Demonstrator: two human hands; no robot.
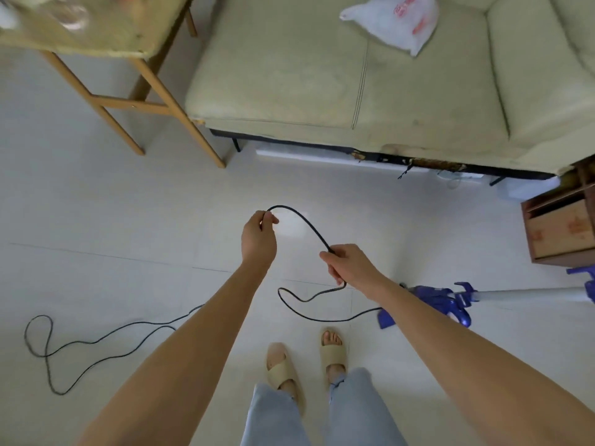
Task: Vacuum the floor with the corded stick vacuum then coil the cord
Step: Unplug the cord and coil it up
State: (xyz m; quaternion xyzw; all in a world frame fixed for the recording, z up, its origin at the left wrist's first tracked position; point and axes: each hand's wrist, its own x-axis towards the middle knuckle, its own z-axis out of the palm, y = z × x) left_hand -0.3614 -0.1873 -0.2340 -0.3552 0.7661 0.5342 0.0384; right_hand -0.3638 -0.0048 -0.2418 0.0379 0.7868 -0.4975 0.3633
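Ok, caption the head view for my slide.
Both hands, left and right, grip the black cord, the blue stick vacuum lying on the floor.

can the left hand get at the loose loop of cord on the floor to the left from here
Probably not without bending or stepping over: the left hand is up pinching the cord, and that loop lies down on the floor. Nothing blocks the way.

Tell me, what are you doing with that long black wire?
A person is starting to coil the vacuum's black cord. The left hand pinches it up high, and the right hand grips it lower, so a short arch hangs between both hands. Most of the cord still lies loose on the white floor. The blue stick vacuum lies on its side nearby.
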